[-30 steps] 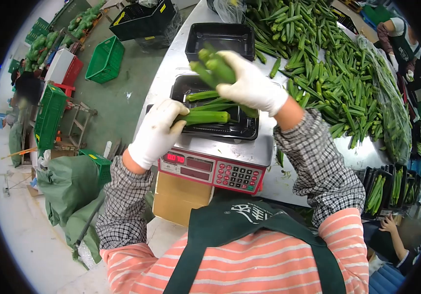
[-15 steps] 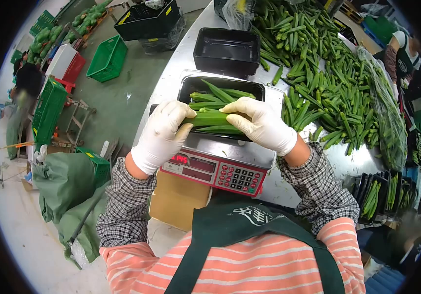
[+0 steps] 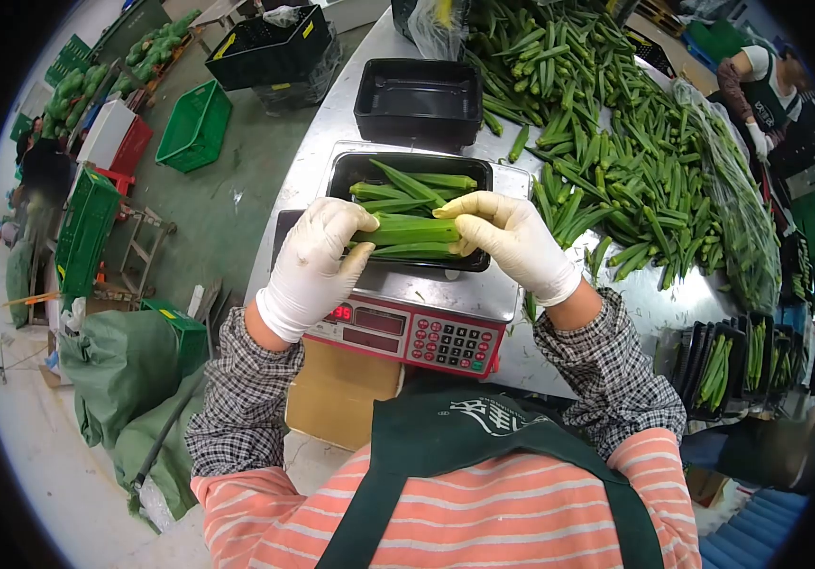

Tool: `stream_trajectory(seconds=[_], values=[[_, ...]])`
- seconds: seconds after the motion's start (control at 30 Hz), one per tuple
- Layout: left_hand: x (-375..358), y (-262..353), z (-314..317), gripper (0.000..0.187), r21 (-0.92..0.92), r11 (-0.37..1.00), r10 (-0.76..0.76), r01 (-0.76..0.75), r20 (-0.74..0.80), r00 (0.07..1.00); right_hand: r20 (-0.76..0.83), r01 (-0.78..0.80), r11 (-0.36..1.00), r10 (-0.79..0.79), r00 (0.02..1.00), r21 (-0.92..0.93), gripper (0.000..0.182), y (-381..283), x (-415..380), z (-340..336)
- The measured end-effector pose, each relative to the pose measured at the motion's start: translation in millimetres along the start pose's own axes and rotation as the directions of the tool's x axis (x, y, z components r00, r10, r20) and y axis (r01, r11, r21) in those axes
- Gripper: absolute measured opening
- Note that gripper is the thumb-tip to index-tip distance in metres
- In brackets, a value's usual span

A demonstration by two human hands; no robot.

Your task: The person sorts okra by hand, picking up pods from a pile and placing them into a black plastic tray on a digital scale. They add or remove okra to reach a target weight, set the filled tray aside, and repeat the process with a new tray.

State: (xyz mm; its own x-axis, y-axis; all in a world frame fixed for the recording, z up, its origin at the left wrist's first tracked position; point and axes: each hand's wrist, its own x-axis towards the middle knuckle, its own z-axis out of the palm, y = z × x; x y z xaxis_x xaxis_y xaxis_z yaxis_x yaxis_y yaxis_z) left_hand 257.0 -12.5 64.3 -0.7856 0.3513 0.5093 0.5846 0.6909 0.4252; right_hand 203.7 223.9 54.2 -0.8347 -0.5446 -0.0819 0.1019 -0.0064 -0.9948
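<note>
A black plastic tray (image 3: 483, 177) with several green okra pods (image 3: 390, 194) in it sits on the steel plate of a red digital scale (image 3: 407, 332). My left hand (image 3: 311, 267), in a white glove, pinches the left ends of okra pods (image 3: 414, 230) lying crosswise at the tray's near side. My right hand (image 3: 521, 248), gloved likewise, has its thumb and fingers closed at their right ends. The exact number of pods between my hands cannot be made out. Red digits glow on the scale display, partly covered by my left wrist.
Stacked black trays (image 3: 419, 100) stand behind the scale. A large okra heap (image 3: 606, 142) covers the table's right side, beside clear plastic sheeting (image 3: 739, 199). Filled trays (image 3: 715, 375) stand at right. A co-worker (image 3: 768, 95) is at far right; a green crate (image 3: 195, 125) stands on the floor.
The whole view has shifted slightly, the tray and scale appearing further left. My right fingers have shifted on the pods' ends, and the scale's digits differ. Both hands stay over the tray.
</note>
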Motion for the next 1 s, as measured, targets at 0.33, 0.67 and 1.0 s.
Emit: stream_trajectory(seconds=[0.33,0.67,1.0], values=[[8,10,8,0.032,0.064,0.996,0.057,-0.054,-0.034,0.998,-0.110,-0.014,0.998,0.007,0.994,-0.064,0.019,4,-2,3],[27,18,23,0.031,-0.008,0.997,0.082,-0.082,0.037,0.996,-0.051,-0.025,0.957,0.041,0.998,0.289,0.033,8,-25,-27],[66,29,41,0.050,-0.014,0.989,0.147,-0.147,0.113,0.983,-0.655,-0.493,0.794,0.163,0.737,-0.357,0.015,15,-300,-151]])
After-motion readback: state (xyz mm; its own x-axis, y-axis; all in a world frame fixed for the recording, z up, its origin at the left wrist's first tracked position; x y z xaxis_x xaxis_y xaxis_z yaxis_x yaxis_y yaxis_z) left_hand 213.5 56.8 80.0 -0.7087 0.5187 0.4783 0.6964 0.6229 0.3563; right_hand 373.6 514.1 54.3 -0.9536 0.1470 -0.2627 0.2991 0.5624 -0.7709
